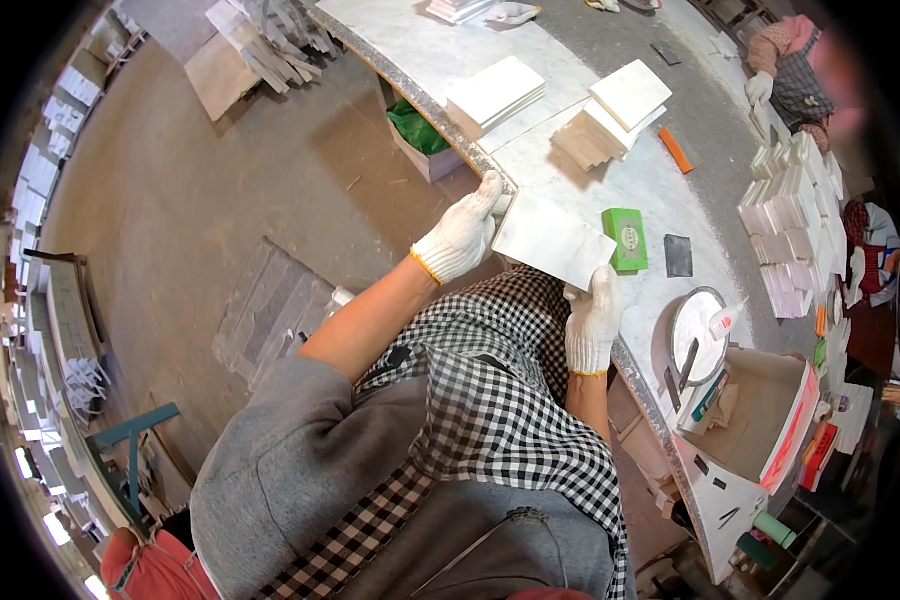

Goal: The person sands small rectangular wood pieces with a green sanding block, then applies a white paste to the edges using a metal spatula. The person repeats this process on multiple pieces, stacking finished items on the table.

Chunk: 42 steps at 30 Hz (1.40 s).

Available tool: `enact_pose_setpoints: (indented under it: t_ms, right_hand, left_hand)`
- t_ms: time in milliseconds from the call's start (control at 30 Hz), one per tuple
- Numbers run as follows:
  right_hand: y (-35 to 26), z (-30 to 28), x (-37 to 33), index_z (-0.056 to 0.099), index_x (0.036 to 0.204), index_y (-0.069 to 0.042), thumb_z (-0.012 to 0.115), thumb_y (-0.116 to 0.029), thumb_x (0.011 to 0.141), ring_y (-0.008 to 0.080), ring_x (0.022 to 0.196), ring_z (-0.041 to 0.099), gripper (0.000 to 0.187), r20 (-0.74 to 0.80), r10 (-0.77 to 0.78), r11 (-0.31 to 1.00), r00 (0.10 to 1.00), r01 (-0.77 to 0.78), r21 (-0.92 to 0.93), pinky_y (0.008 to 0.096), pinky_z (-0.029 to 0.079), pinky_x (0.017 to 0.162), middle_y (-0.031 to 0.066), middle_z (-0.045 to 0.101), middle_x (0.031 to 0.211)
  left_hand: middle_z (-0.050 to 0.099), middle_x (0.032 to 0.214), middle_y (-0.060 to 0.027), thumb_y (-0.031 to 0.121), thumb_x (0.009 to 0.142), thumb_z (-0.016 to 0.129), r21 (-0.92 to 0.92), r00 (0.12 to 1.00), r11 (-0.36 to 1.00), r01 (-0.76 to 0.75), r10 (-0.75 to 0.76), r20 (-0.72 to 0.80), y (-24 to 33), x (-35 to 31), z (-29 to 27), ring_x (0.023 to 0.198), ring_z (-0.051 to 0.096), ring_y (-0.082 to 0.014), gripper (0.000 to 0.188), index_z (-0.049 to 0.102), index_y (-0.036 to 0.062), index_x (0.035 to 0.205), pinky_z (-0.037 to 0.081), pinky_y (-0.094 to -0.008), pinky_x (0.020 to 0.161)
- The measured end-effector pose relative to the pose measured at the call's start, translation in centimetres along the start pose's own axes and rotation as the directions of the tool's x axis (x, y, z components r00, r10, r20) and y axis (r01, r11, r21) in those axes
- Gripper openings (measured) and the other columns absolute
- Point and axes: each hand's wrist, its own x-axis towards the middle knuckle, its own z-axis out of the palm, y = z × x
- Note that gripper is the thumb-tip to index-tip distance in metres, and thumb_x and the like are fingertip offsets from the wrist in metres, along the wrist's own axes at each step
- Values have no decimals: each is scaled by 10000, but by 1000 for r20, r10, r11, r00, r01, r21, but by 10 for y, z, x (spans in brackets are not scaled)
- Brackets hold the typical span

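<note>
A white marble-look tile (553, 240) is held between my two hands at the near edge of the worktable. My left hand (460, 230), in a white knit glove with a yellow cuff, closes on its left end. Gripping the right corner is my right hand (595, 318), gloved the same way, its thumb by the tile's edge. Just right of the tile lies a green box (625, 240), with a dark square pad (678, 256) beside it. Beyond the tile are two tile stacks, one at the left (497, 95) and one at the right (615, 115).
An orange strip (676, 150) lies past the stacks. To the right stand a round pan of white material (697, 330) and an open carton (750, 410). Many tiles are piled (790, 225) at the far right, near a person (795, 80). A green-lined bin (420, 135) sits below the table.
</note>
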Motion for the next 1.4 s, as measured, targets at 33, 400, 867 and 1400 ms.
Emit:
enact_pose_setpoints:
  t_ms: [33,400,867,1400]
  right_hand:
    - [1,0,0,579,1304,34,561,-381,1045,153,789,529,490,9,1,1000,1000,-1,7,308,408,663,73,652,1029]
    - [-2,1,1,546,1350,18,567,-357,1053,118,750,569,480,-55,123,991,991,-120,56,244,403,555,69,659,1040]
    - [-2,1,1,582,1239,18,564,-302,1053,120,652,547,370,-135,212,977,968,-211,25,230,420,501,82,653,961]
    - [-1,-4,-4,582,1269,-14,689,-312,982,87,748,579,428,3,59,995,998,-58,-82,231,485,650,19,634,971]
  left_hand:
    - [620,1342,-201,484,1101,364,-12,1000,1000,1,-1,8,-1,1,-2,1208,600,-241,645,522,-85,1360,465,-380,1080]
    - [653,1267,-140,289,1042,596,4,998,999,39,-39,47,0,1,-4,1154,632,-202,457,566,-84,1305,513,-345,1020]
    - [662,1279,-129,310,1013,648,39,1000,999,-13,13,6,-7,3,-4,1205,594,-204,486,589,-90,1284,453,-357,1082]
    - [690,1150,-81,295,894,782,334,988,941,52,-98,123,11,-4,-7,1045,612,-155,561,631,-84,1279,491,-304,938]
